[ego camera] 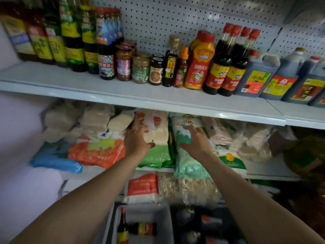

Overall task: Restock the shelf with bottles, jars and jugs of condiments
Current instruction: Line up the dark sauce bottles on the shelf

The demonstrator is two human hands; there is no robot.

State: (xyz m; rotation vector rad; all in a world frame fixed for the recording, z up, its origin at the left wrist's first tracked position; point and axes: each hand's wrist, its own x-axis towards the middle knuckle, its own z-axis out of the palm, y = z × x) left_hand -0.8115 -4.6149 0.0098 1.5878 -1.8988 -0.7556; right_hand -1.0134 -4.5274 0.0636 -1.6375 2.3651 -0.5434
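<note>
White pegboard backs a white metal shelf (73, 80) carrying condiments in a single run. Counted from the right: three dark jugs (255, 76) with handles; four tall dark bottles with red caps (217, 71), standing two abreast and two behind; two orange squeeze bottles (199, 66), one behind the other; two slim bottles (171, 67); then at least five jars (140, 70), some partly hidden behind others. At far left stand large oil bottles (72, 39), too blurred to count. Every container on the shelf stands upright, long axis vertical, cap up.

Below, a lower shelf holds stacked bags of grain (95, 148). Both bare hands are extended before these bags, neither holding anything: the left hand (138, 140) has fingers spread and slightly bent, the right hand (196, 140) likewise.

At bottom, a grey crate (167, 224) holds two dark bottles: one upright bottle (122, 228) at the crate's left wall, one lying bottle (143, 229), long axis left-right. Which way its cap faces cannot be determined.
</note>
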